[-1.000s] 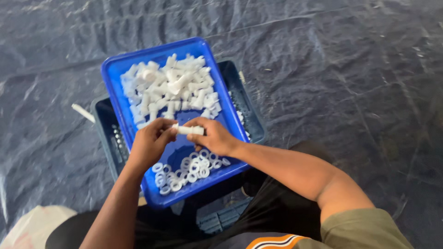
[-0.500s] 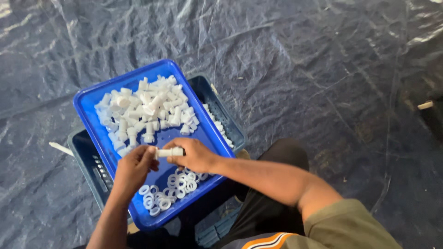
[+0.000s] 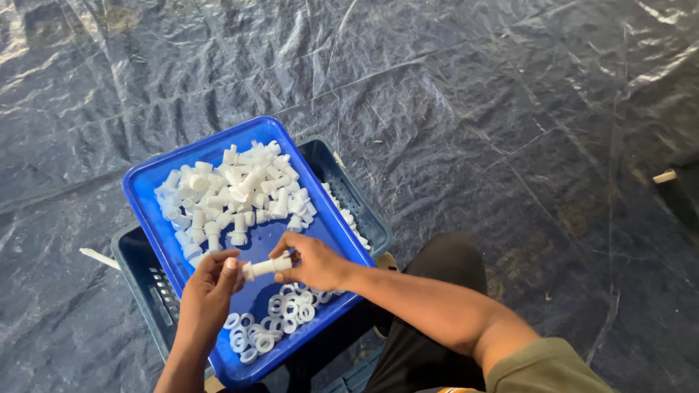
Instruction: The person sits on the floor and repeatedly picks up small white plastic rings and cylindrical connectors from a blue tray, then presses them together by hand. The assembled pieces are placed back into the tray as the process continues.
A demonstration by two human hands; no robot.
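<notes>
Both hands (image 3: 262,280) lower on tray (image 3: 149,211)

Head camera looks steeply down, close over the tray (image 3: 145,191).

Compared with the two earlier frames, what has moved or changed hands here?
Little changed. Both hands, left hand and right hand, still pinch the same white tube piece between them over the blue tray. Only the camera view drifted, so the tray sits differently in frame. The pile of white fittings and the white rings lie as before.
</notes>
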